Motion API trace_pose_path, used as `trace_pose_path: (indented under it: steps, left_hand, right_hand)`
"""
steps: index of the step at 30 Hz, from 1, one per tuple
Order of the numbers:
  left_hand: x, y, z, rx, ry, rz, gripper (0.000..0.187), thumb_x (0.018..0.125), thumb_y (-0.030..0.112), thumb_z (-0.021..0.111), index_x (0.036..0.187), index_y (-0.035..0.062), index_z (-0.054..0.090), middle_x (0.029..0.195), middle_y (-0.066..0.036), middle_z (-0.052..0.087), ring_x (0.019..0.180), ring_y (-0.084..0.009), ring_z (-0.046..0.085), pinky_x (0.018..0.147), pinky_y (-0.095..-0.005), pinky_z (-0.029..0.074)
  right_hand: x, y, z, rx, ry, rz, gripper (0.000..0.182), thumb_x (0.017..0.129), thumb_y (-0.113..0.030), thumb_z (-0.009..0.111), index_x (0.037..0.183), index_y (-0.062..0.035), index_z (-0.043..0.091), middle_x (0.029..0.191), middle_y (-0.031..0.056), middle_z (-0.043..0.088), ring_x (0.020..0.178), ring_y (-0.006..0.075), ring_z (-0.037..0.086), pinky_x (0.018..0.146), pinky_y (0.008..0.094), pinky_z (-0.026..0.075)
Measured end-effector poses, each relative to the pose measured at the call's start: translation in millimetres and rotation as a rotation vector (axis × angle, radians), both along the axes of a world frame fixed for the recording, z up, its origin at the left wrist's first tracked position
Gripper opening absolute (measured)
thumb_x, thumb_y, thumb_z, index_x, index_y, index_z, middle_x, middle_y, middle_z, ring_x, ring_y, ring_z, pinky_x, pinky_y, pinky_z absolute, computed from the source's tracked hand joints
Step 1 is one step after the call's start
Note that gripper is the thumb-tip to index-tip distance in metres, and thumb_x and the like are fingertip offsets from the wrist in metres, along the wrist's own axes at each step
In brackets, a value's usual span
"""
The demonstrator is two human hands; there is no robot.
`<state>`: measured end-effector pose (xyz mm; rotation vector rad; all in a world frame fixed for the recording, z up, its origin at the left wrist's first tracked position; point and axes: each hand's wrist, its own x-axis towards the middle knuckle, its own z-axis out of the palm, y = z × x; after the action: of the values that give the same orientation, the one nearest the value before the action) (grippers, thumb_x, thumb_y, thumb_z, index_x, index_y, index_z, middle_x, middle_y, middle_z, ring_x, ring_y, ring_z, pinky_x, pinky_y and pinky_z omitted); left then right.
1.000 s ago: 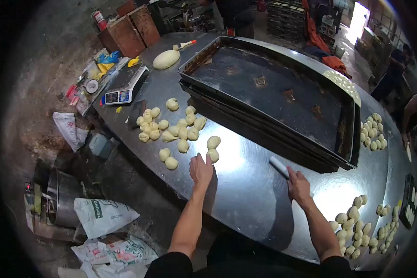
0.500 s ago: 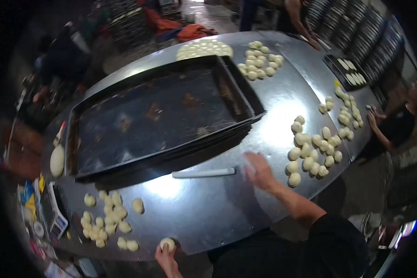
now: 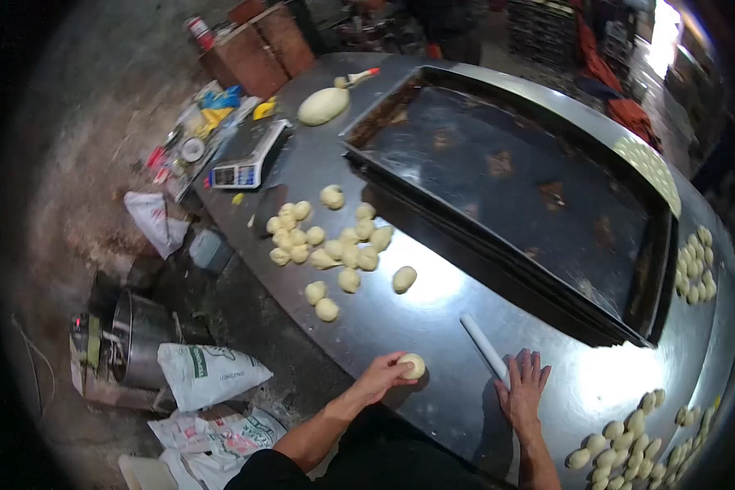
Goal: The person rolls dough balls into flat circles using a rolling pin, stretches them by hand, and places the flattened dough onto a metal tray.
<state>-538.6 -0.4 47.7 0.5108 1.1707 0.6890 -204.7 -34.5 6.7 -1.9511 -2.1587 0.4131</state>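
One dough ball point(image 3: 412, 365) sits pinched under my left fingers point(image 3: 396, 369) at lower centre, right beside the surface point(image 3: 433, 327) edge, so it could slip off, while my right fingers point(image 3: 524, 367), spread flat, might nudge the white rolling pin point(image 3: 485, 346) rolling away.

A shiny steel counter point(image 3: 433, 327) curves through a dim workshop, catching glare from overhead light. Bare concrete floor point(image 3: 82, 155) lies left, littered with printed sacks point(image 3: 208, 371); wooden crates point(image 3: 261, 45) stand beyond.
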Motion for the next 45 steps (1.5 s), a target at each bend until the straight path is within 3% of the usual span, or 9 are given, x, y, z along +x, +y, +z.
trace_pose_path:
  steps: [11, 17, 23, 25, 28, 33, 36, 41, 45]
  left_hand:
    - [-192.5, -5.0, -12.9, 0.118, -0.234, 0.222, 0.040, 0.096, 0.012, 0.058, 0.132, -0.0024, 0.049, 0.115, -0.009, 0.061, 0.099, -0.0170, 0.063, 0.083, -0.0296, 0.057]
    - [-381.7, -4.1, -20.9, 0.200, -0.030, 0.390, 0.045, 0.090, 0.002, 0.064, 0.131, -0.0060, 0.048, 0.117, -0.017, 0.062, 0.103, -0.0213, 0.064, 0.084, -0.0322, 0.057]
    - [-502.8, -118.3, -42.8, 0.056, 0.270, 0.823, 0.032, 0.090, 0.003, 0.064, 0.119, -0.0076, 0.054, 0.112, -0.016, 0.064, 0.100, -0.0228, 0.065, 0.082, -0.0324, 0.058]
    - [-523.6, -204.5, -128.2, 0.294, 0.795, 0.577, 0.029, 0.091, 0.006, 0.062, 0.117, -0.0047, 0.054, 0.112, -0.014, 0.063, 0.097, -0.0219, 0.064, 0.078, -0.0330, 0.058]
    - [-502.6, -202.3, -64.0, -0.200, 0.189, 1.178, 0.069, 0.084, 0.031, 0.074, 0.140, 0.0012, 0.046, 0.139, -0.017, 0.049, 0.131, -0.0387, 0.042, 0.103, -0.0550, 0.040]
    - [-503.8, -211.5, -102.5, -0.326, 0.367, 0.903, 0.078, 0.083, 0.033, 0.077, 0.145, 0.0054, 0.040, 0.145, -0.014, 0.045, 0.129, -0.0320, 0.047, 0.100, -0.0554, 0.046]
    - [-498.6, -148.0, -90.5, 0.015, 0.148, 1.082, 0.029, 0.091, 0.011, 0.061, 0.117, -0.0020, 0.055, 0.105, -0.014, 0.064, 0.089, -0.0230, 0.065, 0.073, -0.0359, 0.059]
    - [-503.2, -31.7, -51.7, 0.100, 0.248, 0.674, 0.026, 0.094, 0.010, 0.056, 0.117, -0.0022, 0.055, 0.102, -0.012, 0.064, 0.085, -0.0209, 0.065, 0.070, -0.0336, 0.059]
    - [-459.2, 23.5, -17.7, 0.227, 0.126, 0.525, 0.033, 0.096, 0.018, 0.055, 0.123, -0.0012, 0.054, 0.102, -0.011, 0.063, 0.086, -0.0181, 0.064, 0.066, -0.0295, 0.057]
  right_hand:
    - [-96.5, 148.3, 14.8, 0.483, -0.241, -0.060, 0.061, 0.075, -0.008, 0.074, 0.132, -0.0058, 0.052, 0.121, 0.0164, 0.056, 0.114, 0.0343, 0.051, 0.098, 0.0473, 0.039]
    - [-433.8, 231.3, 72.2, 0.326, 0.368, 0.337, 0.045, 0.077, -0.008, 0.070, 0.120, -0.0053, 0.059, 0.117, 0.0177, 0.060, 0.106, 0.0381, 0.055, 0.099, 0.0476, 0.040]
    - [-750.4, 345.7, 29.7, 0.243, 0.153, 0.860, 0.061, 0.097, -0.041, 0.048, 0.140, 0.0013, 0.039, 0.146, 0.0214, 0.040, 0.138, 0.0364, 0.035, 0.111, 0.0565, 0.027]
    - [-821.9, 380.9, 6.8, 0.271, 0.066, 0.833, 0.065, 0.098, -0.045, 0.043, 0.142, 0.0022, 0.037, 0.148, 0.0209, 0.037, 0.140, 0.0348, 0.033, 0.112, 0.0569, 0.025]
    - [-884.1, 419.9, -17.0, 0.289, 0.004, 0.749, 0.067, 0.098, -0.049, 0.041, 0.141, 0.0021, 0.037, 0.150, 0.0210, 0.034, 0.143, 0.0322, 0.027, 0.112, 0.0596, 0.023]
    - [-880.2, 420.1, -4.4, -0.103, 0.163, 0.896, 0.048, 0.095, -0.045, 0.048, 0.122, -0.0068, 0.059, 0.116, 0.0216, 0.062, 0.106, 0.0394, 0.061, 0.094, 0.0488, 0.046]
    - [-797.4, 358.2, 25.3, 0.071, 0.475, 0.879, 0.026, 0.091, -0.026, 0.059, 0.105, -0.0049, 0.061, 0.105, 0.0194, 0.062, 0.093, 0.0386, 0.063, 0.083, 0.0459, 0.052]
    - [-542.0, 236.2, 79.7, 0.079, 0.715, 0.090, 0.015, 0.088, -0.006, 0.061, 0.102, -0.0018, 0.067, 0.094, 0.0159, 0.068, 0.086, 0.0250, 0.067, 0.078, 0.0341, 0.053]
    - [-316.7, 87.2, 29.7, 0.338, 0.247, -0.380, 0.023, 0.091, -0.008, 0.056, 0.112, -0.0017, 0.064, 0.106, 0.0178, 0.067, 0.097, 0.0297, 0.066, 0.085, 0.0350, 0.052]
